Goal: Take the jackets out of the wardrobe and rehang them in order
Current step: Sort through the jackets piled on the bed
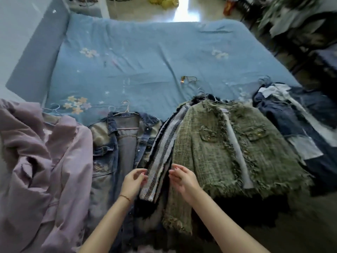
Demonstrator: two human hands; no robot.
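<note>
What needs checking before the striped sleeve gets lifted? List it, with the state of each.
1. Left hand on the striped sleeve: ok, fingertips pinch its edge.
2. Right hand grip: not ok, fingers curled beside the sleeve, holding nothing.
3. Green tweed jacket clear of the sleeve: not ok, it lies over that garment.
4. Hanger in the denim jacket: ok, hook shows above the collar.
5. Hanger in the striped garment: cannot tell, collar hidden.
6. Bare bed sheet beyond to lay things on: ok.
</note>
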